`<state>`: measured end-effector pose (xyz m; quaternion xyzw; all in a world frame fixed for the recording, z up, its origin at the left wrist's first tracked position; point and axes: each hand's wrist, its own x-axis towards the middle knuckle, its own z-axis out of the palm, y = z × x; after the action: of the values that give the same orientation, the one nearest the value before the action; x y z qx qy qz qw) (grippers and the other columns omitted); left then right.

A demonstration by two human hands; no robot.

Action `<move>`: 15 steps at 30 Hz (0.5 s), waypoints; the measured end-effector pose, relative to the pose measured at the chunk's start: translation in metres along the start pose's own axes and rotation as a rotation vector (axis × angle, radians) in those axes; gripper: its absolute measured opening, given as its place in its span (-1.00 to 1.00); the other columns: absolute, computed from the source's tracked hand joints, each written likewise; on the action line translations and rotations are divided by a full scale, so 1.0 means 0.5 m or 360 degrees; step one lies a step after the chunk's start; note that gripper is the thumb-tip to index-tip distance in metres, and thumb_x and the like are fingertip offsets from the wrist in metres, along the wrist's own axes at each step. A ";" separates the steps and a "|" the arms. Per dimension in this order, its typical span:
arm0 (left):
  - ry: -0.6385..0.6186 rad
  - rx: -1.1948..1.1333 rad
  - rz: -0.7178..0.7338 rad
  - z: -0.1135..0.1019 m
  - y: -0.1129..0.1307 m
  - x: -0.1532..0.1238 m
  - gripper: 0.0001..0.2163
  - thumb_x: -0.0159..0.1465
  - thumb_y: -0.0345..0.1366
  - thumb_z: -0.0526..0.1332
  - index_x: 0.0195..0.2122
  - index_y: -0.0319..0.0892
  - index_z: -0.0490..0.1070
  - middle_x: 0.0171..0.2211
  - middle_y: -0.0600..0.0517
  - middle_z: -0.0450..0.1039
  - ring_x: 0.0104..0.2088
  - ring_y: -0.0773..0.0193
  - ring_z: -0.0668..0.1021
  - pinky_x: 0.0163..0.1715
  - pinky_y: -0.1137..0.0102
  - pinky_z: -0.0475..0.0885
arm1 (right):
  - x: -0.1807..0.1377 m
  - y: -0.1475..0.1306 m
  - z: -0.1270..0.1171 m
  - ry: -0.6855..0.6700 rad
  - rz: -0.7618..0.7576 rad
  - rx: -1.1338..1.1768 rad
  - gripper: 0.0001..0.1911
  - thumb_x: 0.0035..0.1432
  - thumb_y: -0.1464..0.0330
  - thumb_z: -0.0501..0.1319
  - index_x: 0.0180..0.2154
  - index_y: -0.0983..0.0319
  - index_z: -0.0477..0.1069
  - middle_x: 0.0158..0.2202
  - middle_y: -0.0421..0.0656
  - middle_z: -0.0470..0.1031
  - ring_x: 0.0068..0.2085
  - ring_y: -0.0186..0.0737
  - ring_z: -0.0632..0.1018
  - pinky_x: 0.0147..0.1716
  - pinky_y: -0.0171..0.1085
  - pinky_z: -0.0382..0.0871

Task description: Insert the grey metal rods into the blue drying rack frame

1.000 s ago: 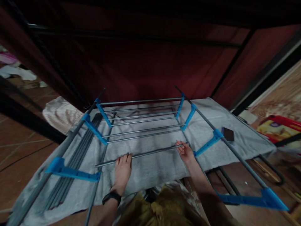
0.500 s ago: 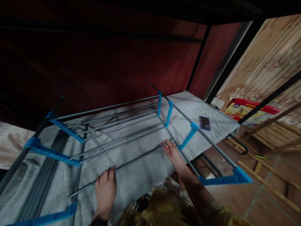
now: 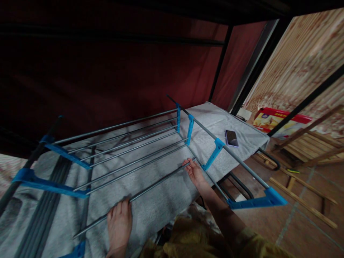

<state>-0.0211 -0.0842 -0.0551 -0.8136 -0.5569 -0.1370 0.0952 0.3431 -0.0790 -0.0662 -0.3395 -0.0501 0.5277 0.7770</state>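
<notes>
A loose grey metal rod (image 3: 150, 187) lies slantwise over a grey cloth (image 3: 161, 200). My left hand (image 3: 119, 224) grips it near its lower left part, fingers curled over it. My right hand (image 3: 195, 171) holds the rod's upper right end, close to a blue plastic bracket (image 3: 213, 154). Behind the rod stands a partly built rack of grey rods (image 3: 126, 143) joined by blue brackets (image 3: 64, 156) on both sides.
A phone (image 3: 231, 138) lies on the cloth at the right. A bundle of spare grey rods (image 3: 48, 211) rests at the left. A red and yellow box (image 3: 279, 122), wooden slats (image 3: 303, 202) and a dark red fabric wall (image 3: 120, 71) surround the spot.
The view has swung to the right, so the rack now sits further left. Both hands keep hold of the loose rod, whose right end is now closer to the blue bracket.
</notes>
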 end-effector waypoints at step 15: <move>0.0033 0.0020 0.0087 0.004 -0.005 -0.004 -0.70 0.44 -0.33 -0.05 -0.05 -0.25 0.47 -0.21 -0.12 0.54 -0.15 0.07 0.52 -0.01 0.19 0.30 | -0.001 0.000 -0.003 0.0002 -0.0038 -0.0066 -0.80 0.11 0.27 0.40 -0.40 0.14 0.40 -0.36 -0.21 0.57 -0.30 -0.26 0.60 -0.23 -0.28 0.53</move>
<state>-0.0238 -0.0845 -0.0574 -0.8265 -0.5342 -0.1392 0.1100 0.3436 -0.0804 -0.0672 -0.3553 -0.0646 0.5171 0.7760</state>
